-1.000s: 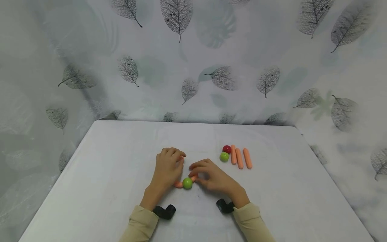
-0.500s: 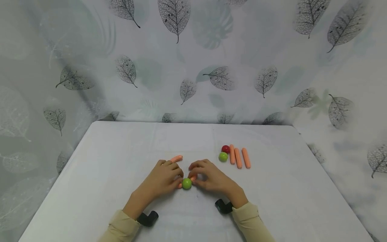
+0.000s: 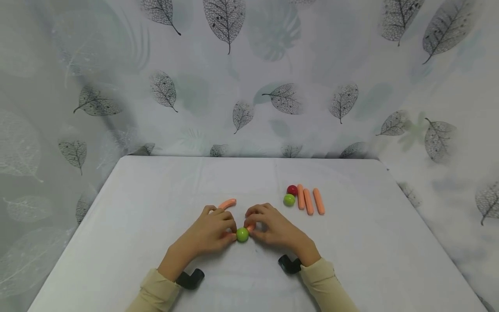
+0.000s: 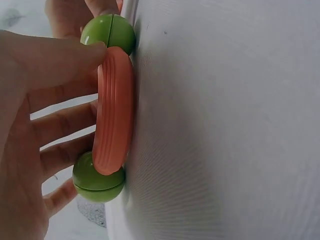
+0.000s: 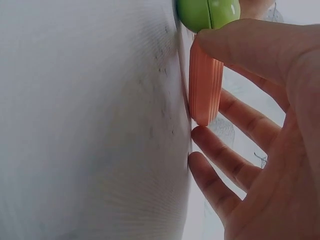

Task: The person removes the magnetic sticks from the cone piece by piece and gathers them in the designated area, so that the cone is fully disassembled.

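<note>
My left hand (image 3: 210,230) pinches one end of a curved, ridged orange rod (image 4: 115,115) between thumb and fingers. That end meets a green ball (image 3: 242,235); at the rod's other end, in the left wrist view, sits a second green ball (image 4: 97,182), hidden behind the hand in the head view. From the other side, my right hand (image 3: 274,229) pinches an orange rod (image 5: 204,85) that looks straight, its thumb right at the first ball. Another curved orange rod (image 3: 227,203) shows just beyond the left hand's knuckles.
Toward the back right of the white table (image 3: 374,242) lie a red ball (image 3: 292,190), a green ball (image 3: 289,199) and three straight orange rods (image 3: 308,202). A leaf-patterned curtain (image 3: 202,125) hangs behind the table.
My left hand has come back toward me from the farther curved rod, uncovering it, and now grips the rod beside the near green ball. The right hand has kept its place and grip.
</note>
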{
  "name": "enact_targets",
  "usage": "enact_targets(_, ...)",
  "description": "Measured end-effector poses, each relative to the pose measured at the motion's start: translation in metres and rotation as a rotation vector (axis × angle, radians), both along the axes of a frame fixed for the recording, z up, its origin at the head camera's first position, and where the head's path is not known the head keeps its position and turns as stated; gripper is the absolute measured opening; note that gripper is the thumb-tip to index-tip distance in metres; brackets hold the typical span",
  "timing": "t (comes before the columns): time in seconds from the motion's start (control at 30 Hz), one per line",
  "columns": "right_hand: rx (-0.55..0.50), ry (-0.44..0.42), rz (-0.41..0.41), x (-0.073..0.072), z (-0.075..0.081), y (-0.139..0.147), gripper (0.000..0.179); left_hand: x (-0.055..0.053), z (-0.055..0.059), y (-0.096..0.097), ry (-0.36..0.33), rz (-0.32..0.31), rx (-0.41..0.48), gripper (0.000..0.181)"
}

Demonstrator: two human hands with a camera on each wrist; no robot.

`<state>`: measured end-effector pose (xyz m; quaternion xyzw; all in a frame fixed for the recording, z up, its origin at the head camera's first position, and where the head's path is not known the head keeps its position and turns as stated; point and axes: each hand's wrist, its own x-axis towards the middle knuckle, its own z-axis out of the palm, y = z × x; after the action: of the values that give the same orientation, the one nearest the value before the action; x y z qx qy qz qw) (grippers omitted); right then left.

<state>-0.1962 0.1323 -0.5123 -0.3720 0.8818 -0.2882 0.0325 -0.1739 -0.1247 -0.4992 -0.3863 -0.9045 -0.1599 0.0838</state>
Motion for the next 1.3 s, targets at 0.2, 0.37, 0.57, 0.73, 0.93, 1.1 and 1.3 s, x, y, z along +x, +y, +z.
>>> enact_targets(0.2,0.012,0.016,-0.010,0.001,0.000,-0.002,0.015,0.000,0.000,-0.001,0.013,0.000,-0.006,0.013)
enact_targets(0.37,0.017,0.061,-0.019,0.001,-0.001,-0.005,0.012,0.000,-0.001,-0.002,0.013,0.007,-0.008,0.014)
enact_targets(0.57,0.001,0.065,-0.140,0.000,-0.003,-0.007,0.010,-0.001,-0.001,-0.003,-0.002,0.006,-0.007,0.014)
enact_targets(0.73,-0.032,0.058,-0.242,-0.001,-0.004,-0.007,0.014,-0.002,-0.002,-0.002,-0.014,0.012,-0.006,0.012)
enact_targets(0.93,-0.041,0.090,-0.264,-0.001,-0.003,-0.008,0.023,-0.002,-0.004,-0.002,-0.018,0.016,0.001,0.012)
enact_targets(1.1,0.008,0.047,-0.301,0.000,0.000,-0.010,0.023,-0.002,-0.003,-0.001,-0.025,0.022,0.007,0.011)
enact_targets(1.3,0.047,0.010,-0.369,0.002,0.001,-0.013,0.023,-0.001,-0.002,0.000,-0.030,0.031,0.008,0.011)
